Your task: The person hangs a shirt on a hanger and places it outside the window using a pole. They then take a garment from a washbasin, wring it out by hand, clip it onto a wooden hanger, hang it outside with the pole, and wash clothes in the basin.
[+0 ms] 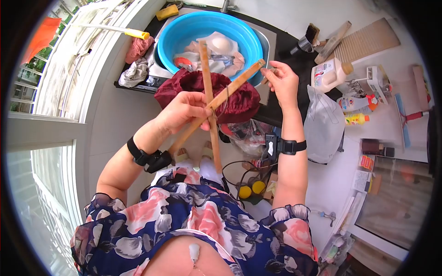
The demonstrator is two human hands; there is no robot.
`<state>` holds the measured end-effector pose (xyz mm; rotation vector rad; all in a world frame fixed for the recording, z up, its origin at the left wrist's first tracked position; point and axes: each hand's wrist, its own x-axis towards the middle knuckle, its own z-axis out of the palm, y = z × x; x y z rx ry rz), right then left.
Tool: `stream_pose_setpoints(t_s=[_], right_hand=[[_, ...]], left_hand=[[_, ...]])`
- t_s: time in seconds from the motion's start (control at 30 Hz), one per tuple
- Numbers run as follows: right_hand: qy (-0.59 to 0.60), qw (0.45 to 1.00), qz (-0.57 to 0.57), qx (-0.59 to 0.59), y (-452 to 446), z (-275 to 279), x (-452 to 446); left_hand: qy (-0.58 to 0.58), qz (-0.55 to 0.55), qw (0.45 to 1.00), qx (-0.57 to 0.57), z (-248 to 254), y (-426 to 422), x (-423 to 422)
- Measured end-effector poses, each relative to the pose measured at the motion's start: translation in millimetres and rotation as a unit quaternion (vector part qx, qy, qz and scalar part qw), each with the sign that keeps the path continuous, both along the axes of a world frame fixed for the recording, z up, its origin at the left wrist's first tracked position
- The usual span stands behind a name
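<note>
My left hand (188,110) is closed around two flat wooden sticks (239,85) where they cross in an X. A thin dark wire or cord loops around the sticks near the crossing. At the upper right end of one stick, my right hand (284,85) has thumb and forefinger pinched together. Something small and thin seems to be between those fingers, but I cannot make it out. Behind the sticks, a bunched maroon cloth (239,103) lies against the front of a blue basin (164,34). Light-coloured garments (214,50) are heaped inside the basin.
The basin sits in a metal sink (270,43) on a dark counter. A washboard (368,39), a brush (312,33) and a detergent bottle (324,76) are to the right. A plastic bag (324,124) hangs below. Rags (134,73) lie left of the sink, by the window.
</note>
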<state>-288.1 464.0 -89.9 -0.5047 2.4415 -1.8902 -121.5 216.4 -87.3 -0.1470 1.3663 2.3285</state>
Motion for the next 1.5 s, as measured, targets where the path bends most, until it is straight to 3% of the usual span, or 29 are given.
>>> stream_pose_setpoints(t_s=[0.07,0.2,0.47,0.63,0.8,0.87,1.07,1.13,1.23,1.27,1.33,1.4,1.5], right_hand=[[-0.056,0.995,-0.031,-0.074,0.0,0.4,-3.6],[-0.103,0.991,-0.015,-0.082,3.0,-17.2,-5.6],[-0.075,0.991,-0.009,-0.108,4.5,-30.0,-2.0],[0.039,0.998,-0.029,-0.031,15.6,-63.5,7.8],[0.062,0.996,-0.051,-0.031,19.1,-89.9,13.6],[0.166,0.983,-0.068,0.037,17.7,-93.5,16.2],[0.259,0.951,-0.041,0.163,15.0,-95.3,20.1],[0.228,0.959,-0.027,0.168,21.0,-87.0,27.1],[-0.064,0.987,0.146,0.032,47.6,-61.9,22.3],[-0.141,0.979,0.147,0.005,58.1,-56.1,14.2],[-0.159,0.981,0.115,-0.001,74.4,-61.9,-14.4],[-0.111,0.989,0.05,0.086,55.7,-63.1,-39.7],[-0.081,0.945,0.06,0.312,7.7,-64.5,-65.8]], left_hand=[[-0.016,0.012,1.0,0.007,-1.5,-0.5,-8.0],[-0.01,0.035,0.999,0.014,-13.9,-2.5,-12.4],[-0.033,0.05,0.998,0.019,-15.0,-0.4,-24.1],[-0.038,0.039,0.998,0.007,-24.7,14.2,-14.9],[-0.047,0.04,0.998,0.005,-46.1,27.7,-6.5],[-0.056,0.047,0.997,0.003,-46.2,30.7,-2.2],[-0.069,0.034,0.997,0.011,-51.1,33.9,4.5],[-0.041,0.001,0.999,0.015,-54.1,31.1,8.2],[-0.034,-0.018,0.999,-0.015,-63.8,24.8,12.6],[-0.029,-0.027,0.999,-0.032,-66.6,22.6,13.9],[-0.024,-0.034,0.998,-0.037,-69.2,21.8,17.8],[-0.009,-0.058,0.997,-0.043,-66.0,22.0,18.0],[-0.01,-0.061,0.997,-0.049,-65.9,24.0,16.1]])
